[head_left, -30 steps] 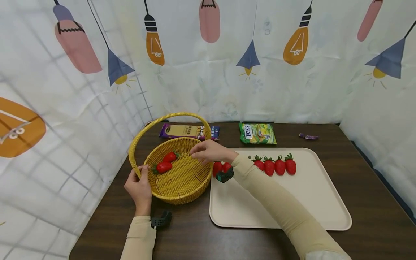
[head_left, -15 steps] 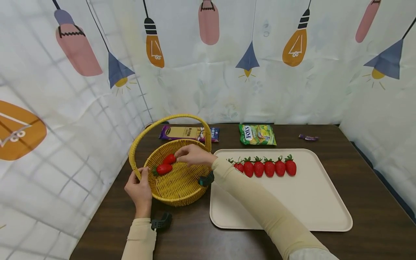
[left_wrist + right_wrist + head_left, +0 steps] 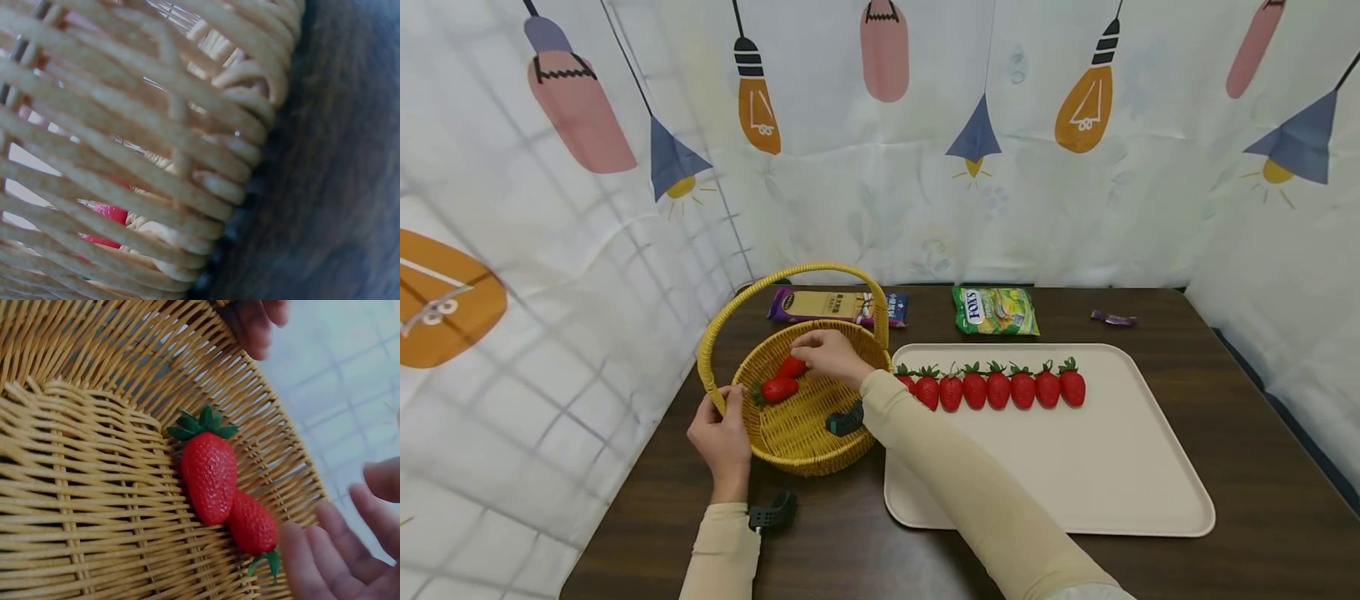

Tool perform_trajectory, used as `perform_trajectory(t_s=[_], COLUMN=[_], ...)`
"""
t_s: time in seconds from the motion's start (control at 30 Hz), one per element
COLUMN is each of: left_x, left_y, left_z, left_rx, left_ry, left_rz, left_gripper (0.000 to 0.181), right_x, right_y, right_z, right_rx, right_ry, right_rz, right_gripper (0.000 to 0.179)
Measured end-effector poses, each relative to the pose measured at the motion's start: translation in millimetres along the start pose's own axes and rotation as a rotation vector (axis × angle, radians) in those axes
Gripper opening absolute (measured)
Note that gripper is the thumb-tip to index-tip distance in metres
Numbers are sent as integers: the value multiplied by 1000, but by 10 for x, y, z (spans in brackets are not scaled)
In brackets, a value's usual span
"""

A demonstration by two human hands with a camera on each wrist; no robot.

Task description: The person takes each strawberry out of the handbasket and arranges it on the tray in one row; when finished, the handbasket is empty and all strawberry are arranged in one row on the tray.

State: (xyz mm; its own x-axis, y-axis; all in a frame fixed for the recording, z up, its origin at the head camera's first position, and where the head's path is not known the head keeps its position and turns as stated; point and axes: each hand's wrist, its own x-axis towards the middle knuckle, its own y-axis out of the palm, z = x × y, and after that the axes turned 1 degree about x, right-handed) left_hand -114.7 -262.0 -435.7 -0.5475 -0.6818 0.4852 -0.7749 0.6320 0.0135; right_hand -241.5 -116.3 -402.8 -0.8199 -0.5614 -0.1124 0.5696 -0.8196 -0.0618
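Observation:
My left hand [image 3: 721,437] grips the yellow wicker basket [image 3: 820,458] at its left rim, by the foot of the handle. Two red strawberries with green leaves lie inside, a nearer strawberry [image 3: 778,389] and a farther strawberry [image 3: 792,367]. Over the basket, my right hand [image 3: 833,357] has its fingertips right by the farther one. The right wrist view shows the fingers of the right hand [image 3: 340,550] loosely extended beside the leaves of that strawberry [image 3: 253,522], with nothing held between them. Through the weave of the basket [image 3: 125,125], the left wrist view catches bits of red.
A cream tray [image 3: 1052,475] stands to the right, with a row of several strawberries [image 3: 998,390] along its far side. Behind lie a purple package [image 3: 823,306], a green FOX'S bag [image 3: 996,311] and a small purple wrapper [image 3: 1113,318]. The basket's handle [image 3: 805,268] arches above it.
My right hand has moved left from the basket's right side to the farther strawberry, uncovering more of the row on the tray. The left hand keeps its place on the basket.

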Motion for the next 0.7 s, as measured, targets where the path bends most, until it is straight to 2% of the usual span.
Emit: perform_trajectory(t_s=[0.1,0.3,0.53,0.7], left_x=[-15,-9,3,48], left_y=[10,6,22,14], left_z=[-113,-137,-86,126], left_rx=[4,-31,-30,-36], left_ry=[-5,-19,-19,-35], left_rz=[5,11,-8,-4], left_gripper=[22,25,16,16], right_x=[21,90,159,166], right_y=[19,86,144,162], right_z=[7,-28,-99,-137], right_rx=[21,-70,-209,-289], right_ry=[-6,-5,-9,-25], right_rz=[-47,-74,30,107], right_gripper=[22,19,32,36])
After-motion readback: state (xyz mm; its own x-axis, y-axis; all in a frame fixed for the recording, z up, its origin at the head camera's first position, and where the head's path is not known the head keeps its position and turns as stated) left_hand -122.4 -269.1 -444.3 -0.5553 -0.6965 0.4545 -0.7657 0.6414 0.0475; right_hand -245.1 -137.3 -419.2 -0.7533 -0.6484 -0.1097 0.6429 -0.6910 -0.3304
